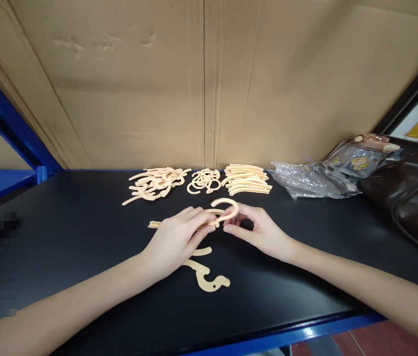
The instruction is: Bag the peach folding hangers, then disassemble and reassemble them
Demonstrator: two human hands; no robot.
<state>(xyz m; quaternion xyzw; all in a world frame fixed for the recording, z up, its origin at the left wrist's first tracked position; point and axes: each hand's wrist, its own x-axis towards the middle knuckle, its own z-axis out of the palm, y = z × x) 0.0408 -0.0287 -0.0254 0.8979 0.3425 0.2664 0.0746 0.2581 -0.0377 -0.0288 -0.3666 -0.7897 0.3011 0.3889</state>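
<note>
Both hands meet at the middle of a black tabletop. My left hand is closed over a flat pale wooden piece that sticks out to its left. My right hand pinches a pale wooden hook, whose curve rises above the fingers and joins the piece under my left hand. Another flat wooden piece with a small hole lies on the table just below my left hand.
At the back lie three heaps of pale wooden parts: curved arms, hooks, stacked bars. Crumpled clear plastic bags and a dark brown bag sit right. Cardboard backs the table; blue shelf frame left.
</note>
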